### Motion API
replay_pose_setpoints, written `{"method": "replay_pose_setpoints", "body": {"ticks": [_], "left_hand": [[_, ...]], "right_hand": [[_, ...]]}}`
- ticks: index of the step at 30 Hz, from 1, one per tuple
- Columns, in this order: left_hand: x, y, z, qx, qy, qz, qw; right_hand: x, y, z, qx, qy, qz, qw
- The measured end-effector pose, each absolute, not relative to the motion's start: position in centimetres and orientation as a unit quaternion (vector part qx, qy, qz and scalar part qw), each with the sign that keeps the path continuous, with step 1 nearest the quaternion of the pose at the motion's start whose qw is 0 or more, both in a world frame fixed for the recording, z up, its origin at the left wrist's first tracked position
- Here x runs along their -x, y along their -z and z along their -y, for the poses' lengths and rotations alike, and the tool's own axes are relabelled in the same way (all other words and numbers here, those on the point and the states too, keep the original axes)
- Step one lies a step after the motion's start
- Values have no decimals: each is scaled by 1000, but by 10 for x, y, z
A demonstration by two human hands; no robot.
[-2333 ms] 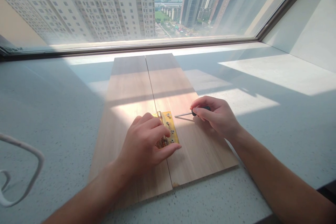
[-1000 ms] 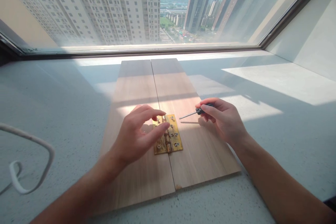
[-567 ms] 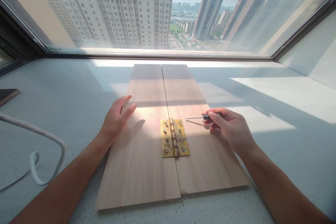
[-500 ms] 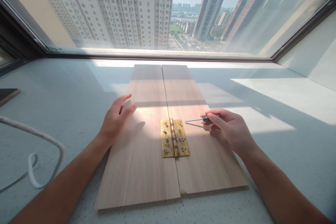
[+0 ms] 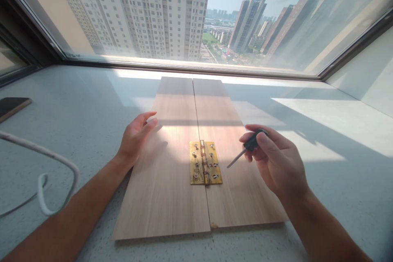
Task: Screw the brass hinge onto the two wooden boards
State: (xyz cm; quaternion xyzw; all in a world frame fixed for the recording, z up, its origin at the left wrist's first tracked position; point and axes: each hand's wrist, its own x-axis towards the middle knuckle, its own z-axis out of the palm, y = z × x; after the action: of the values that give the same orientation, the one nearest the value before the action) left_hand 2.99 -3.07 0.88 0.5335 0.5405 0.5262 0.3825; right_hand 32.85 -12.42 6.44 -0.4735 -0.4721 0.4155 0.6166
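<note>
Two pale wooden boards (image 5: 172,208) lie side by side, with a narrow seam between them. A worn brass hinge (image 5: 206,168) spans the seam, with several screws standing in the holes of both leaves. In my right hand (image 5: 281,159) is a small screwdriver (image 5: 252,141) with a dark handle, held between thumb and fingers above the right board. Its tip points down and left, apart from the hinge. My left hand (image 5: 135,135) is at the left board's outer edge, thumb and index finger slightly apart and nothing visible between them. Its other fingers are mostly hidden.
A white cable (image 5: 46,153) curls across the speckled sill (image 5: 92,102) at left. Behind it lies a dark flat object (image 5: 14,106). The window frame (image 5: 190,69) runs along the far side, and a white wall (image 5: 365,61) rises at right.
The screwdriver has turned from nearly level to slanting downward, its tip now lower and further right of the hinge. My right hand has rotated. My left thumb and index finger have drawn closer together.
</note>
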Motion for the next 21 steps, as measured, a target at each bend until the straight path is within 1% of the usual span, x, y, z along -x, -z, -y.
{"method": "replay_pose_setpoints", "body": {"ticks": [3,6,14,21], "left_hand": [[-30,-10,31,-536,-515,-534,403],[-30,-10,31,-531,-521,-528,411],[-33,-15,33,-539,-516,-532,401],[-33,-15,33,-550,-509,-540,383]], "right_hand": [[-309,-66,139,442,-391,566,575],[-304,-64,146,424,-365,621,549],[-315,-58,145,430,-334,654,525],[-312,-63,146,434,-285,691,503]]}}
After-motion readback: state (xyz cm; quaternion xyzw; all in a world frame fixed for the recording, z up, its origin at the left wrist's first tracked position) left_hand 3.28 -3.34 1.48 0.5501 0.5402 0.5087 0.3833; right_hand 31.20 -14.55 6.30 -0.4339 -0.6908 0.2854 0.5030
